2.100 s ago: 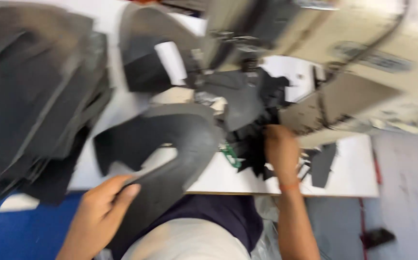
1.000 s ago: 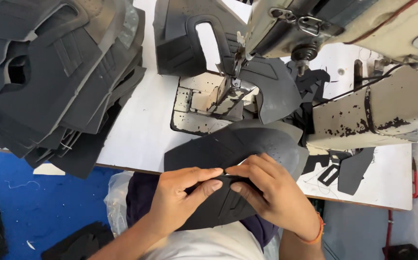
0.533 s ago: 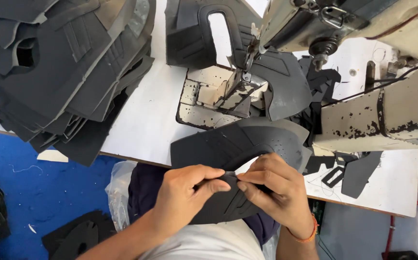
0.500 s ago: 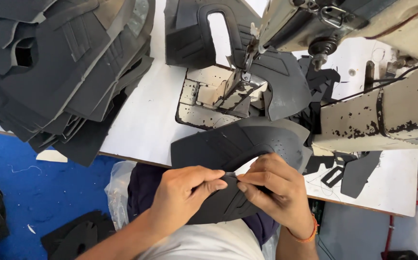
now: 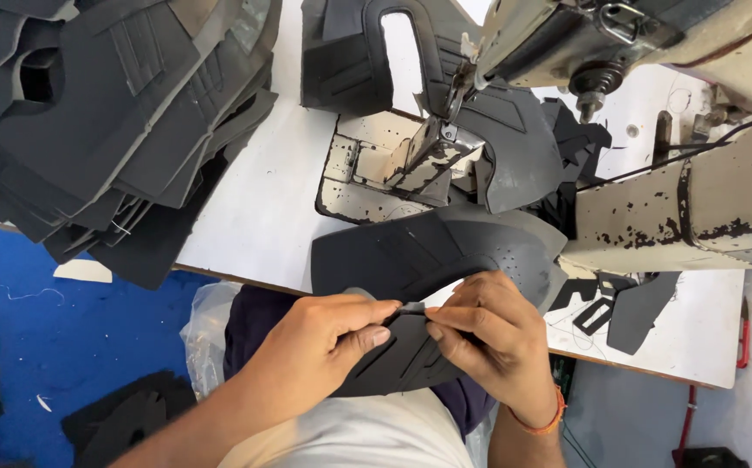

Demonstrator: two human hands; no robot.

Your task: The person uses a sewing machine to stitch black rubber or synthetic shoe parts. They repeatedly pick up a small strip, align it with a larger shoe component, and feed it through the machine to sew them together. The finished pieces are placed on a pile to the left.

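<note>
Both hands, left hand [image 5: 324, 334] and right hand [image 5: 493, 334], pinch the near edge of a curved dark grey foam panel [image 5: 432, 256], its lower part hidden beneath them, before a cream sewing machine [image 5: 653, 113].

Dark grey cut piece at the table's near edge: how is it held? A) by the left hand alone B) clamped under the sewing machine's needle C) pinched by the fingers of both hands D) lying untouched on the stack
C: the left hand and right hand both pinch the dark grey cut piece where their fingers meet.
</note>
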